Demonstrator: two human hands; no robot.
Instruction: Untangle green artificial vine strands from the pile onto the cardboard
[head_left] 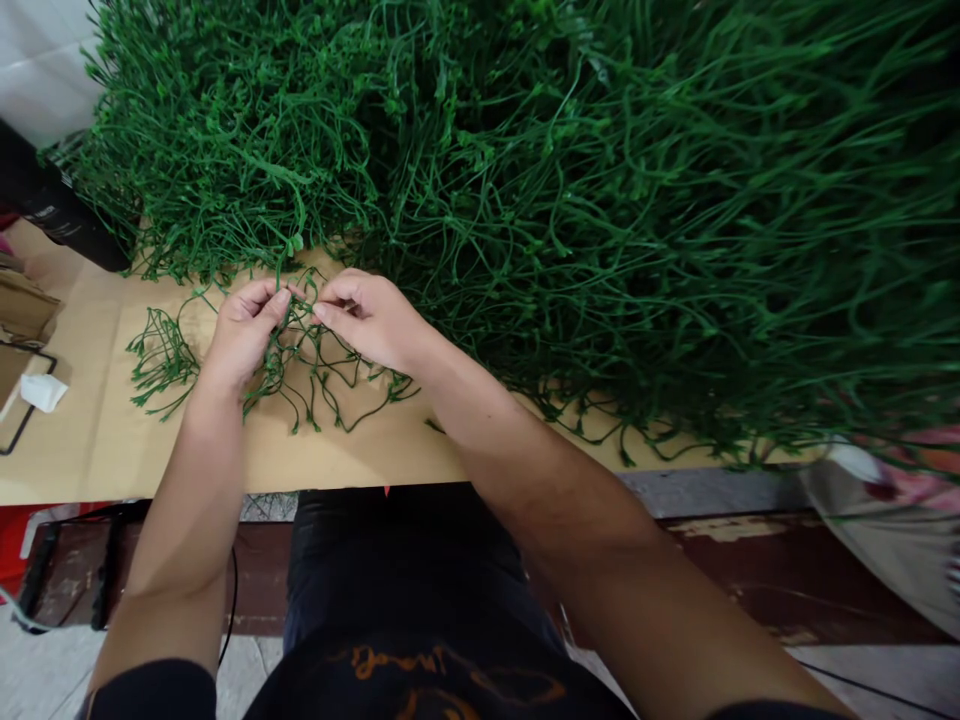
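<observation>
Thin green plastic stems (296,350) with small forked tips lie loosely tangled on the tan tabletop (337,465). My left hand (251,325) pinches some of them between thumb and index finger. Close on its right, my right hand (367,315) also has thumb and index finger pressed together on the stems. The two sets of fingertips are a short gap apart. A fan of stem ends (161,360) spreads out left of my left hand. Beyond both hands rises a large pile of the same green stems (525,180), reaching to the right.
A black cylindrical object (71,215) stands at the back left. Nearer the left edge are brown cardboard (26,305) and a crumpled white paper (43,392). Below the table is a dark red bench (735,570). Light fabric (862,520) shows at the right.
</observation>
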